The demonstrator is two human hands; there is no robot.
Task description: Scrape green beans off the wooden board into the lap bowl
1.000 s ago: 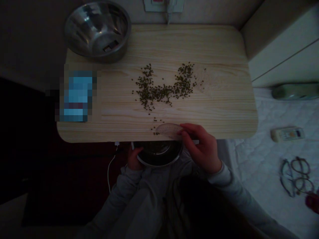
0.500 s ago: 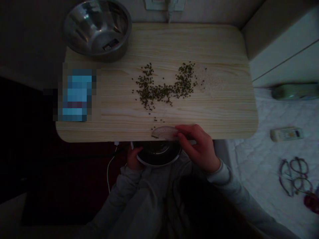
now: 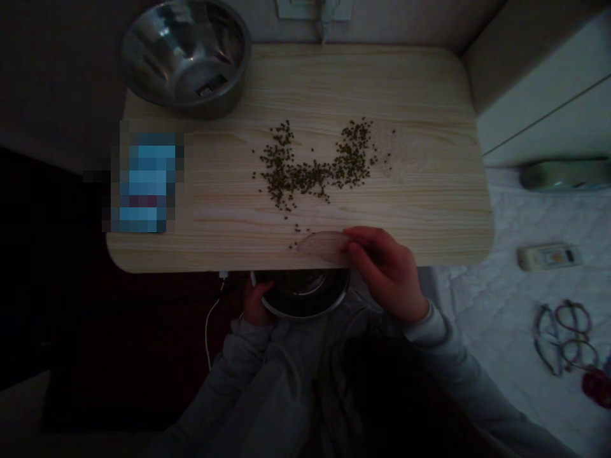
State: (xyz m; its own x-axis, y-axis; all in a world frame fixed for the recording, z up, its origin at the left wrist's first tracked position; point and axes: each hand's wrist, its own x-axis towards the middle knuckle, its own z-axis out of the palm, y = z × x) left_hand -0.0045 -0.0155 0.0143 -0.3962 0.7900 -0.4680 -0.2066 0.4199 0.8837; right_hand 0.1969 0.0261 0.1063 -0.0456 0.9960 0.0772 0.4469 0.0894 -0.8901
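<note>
My right hand (image 3: 394, 273) pinches the right end of a clear, half-round protractor (image 3: 322, 247) low over the table's front edge. My left hand (image 3: 258, 305) grips the left rim of a dark bowl (image 3: 305, 299) with a pale rim, held just under that edge; its far side is hidden by the tabletop. Small dark green beans, like mung beans (image 3: 305, 178), lie in a rough U on the wood-grain table (image 3: 405, 83). A few stray beans are near the protractor's left end. Fine pale grains (image 3: 398, 156) are scattered right of the beans.
A large steel bowl (image 3: 229, 98) stands at the back left corner. In front of it is a blurred-out blue thing (image 3: 150, 178). On the white bedding at right lie a green bottle (image 3: 566, 176), a remote control (image 3: 548, 257) and eyeglasses (image 3: 573, 318). A white cable (image 3: 207, 331) hangs at left.
My right hand has moved the protractor slightly away from me and to the right, off the table's front edge. My left hand and the dark bowl stay in place.
</note>
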